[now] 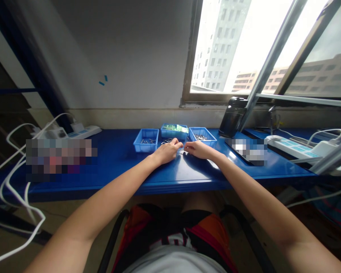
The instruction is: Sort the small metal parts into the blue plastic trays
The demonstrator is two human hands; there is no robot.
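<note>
Both my hands rest on the blue table [116, 155], fingertips meeting in front of three small blue trays. My left hand [167, 151] is curled, its fingers pinched toward a tiny metal part that I cannot make out. My right hand [198, 149] is also closed in a pinch at the same spot. The left tray [146, 140] and the right tray [202, 135] hold small dark metal pieces. The middle tray [174, 131], set farther back, holds something green. A few loose metal bits [166, 141] lie between the trays.
A white power strip [82, 131] with white cables sits at the table's left; another power strip [292, 146] lies at the right. A black container [232, 117] stands by the window sill. A slanted metal bar [272, 57] crosses the window. My chair's arms show below the table's edge.
</note>
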